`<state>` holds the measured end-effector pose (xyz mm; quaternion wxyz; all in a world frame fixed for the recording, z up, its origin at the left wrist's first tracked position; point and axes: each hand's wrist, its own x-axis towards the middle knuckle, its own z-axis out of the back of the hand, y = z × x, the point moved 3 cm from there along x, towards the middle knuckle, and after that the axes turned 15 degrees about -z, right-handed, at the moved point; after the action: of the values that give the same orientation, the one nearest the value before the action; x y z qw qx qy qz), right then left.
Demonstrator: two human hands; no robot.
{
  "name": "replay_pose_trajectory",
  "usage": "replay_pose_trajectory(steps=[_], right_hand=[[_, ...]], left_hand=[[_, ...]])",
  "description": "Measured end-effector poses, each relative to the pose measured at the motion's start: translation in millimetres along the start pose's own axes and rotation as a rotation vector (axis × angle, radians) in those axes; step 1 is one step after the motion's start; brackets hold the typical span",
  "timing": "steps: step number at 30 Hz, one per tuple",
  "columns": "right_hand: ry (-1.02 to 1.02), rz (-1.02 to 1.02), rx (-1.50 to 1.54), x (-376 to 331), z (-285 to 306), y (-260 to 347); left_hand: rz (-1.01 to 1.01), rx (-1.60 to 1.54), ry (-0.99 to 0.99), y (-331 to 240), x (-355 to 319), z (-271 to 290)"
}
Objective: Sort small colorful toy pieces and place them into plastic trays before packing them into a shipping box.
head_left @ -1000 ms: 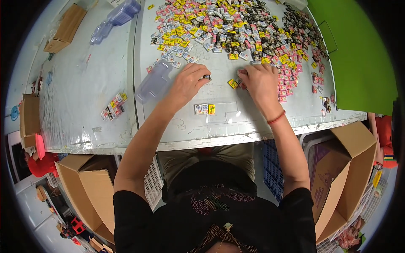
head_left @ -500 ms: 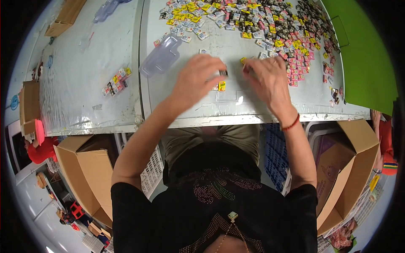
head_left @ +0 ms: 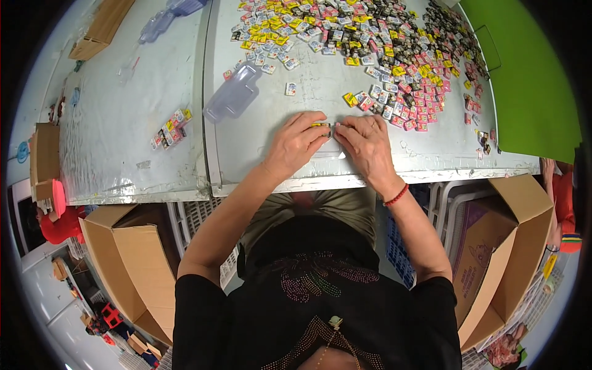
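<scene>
Low over the near part of the table, my left hand [head_left: 295, 143] is closed around a few small boxes [head_left: 322, 126], yellow and dark at their visible ends. My right hand [head_left: 367, 147] is pinched close beside it, fingertips nearly touching that row; whatever they hold is mostly hidden. A single white box [head_left: 290, 89] lies just beyond my left hand. Beyond my right hand spreads a heap of small pink, black, yellow and white boxes [head_left: 394, 68]. To the left of my left hand rests a clear plastic tray [head_left: 233, 95].
On the left table section lie a packed group of small boxes [head_left: 171, 129] and more clear plastic trays [head_left: 169, 18]. A green panel [head_left: 524, 80] borders the table on the right. Open cardboard boxes [head_left: 145, 253] stand below the table edge on both sides. Other people are partly visible at both sides.
Both hands have moved nearer the table's front edge and come together. The right hand has closed into a pinch, and the yellow box is now between the left fingers.
</scene>
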<state>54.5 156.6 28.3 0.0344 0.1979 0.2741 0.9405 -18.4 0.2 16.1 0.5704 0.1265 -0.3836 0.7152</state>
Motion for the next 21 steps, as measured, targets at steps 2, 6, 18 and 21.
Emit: replay_pose_trajectory(steps=[2,6,18,21], right_hand=[[-0.04,-0.058,0.051,-6.0,-3.5,-1.8],[-0.091,-0.033,0.062,-3.3,-6.7,-3.9],[-0.185,-0.132,-0.118,10.0,28.7,-24.9],[-0.196,-0.137,-0.23,28.3,22.7,-34.1]], left_hand=[[-0.009,-0.01,0.016,0.8,2.0,1.4],[0.026,-0.055,0.04,5.5,2.0,0.4],[0.049,-0.084,0.056,15.1,19.6,12.7],[-0.008,-0.047,0.078,28.6,47.4,-0.4]])
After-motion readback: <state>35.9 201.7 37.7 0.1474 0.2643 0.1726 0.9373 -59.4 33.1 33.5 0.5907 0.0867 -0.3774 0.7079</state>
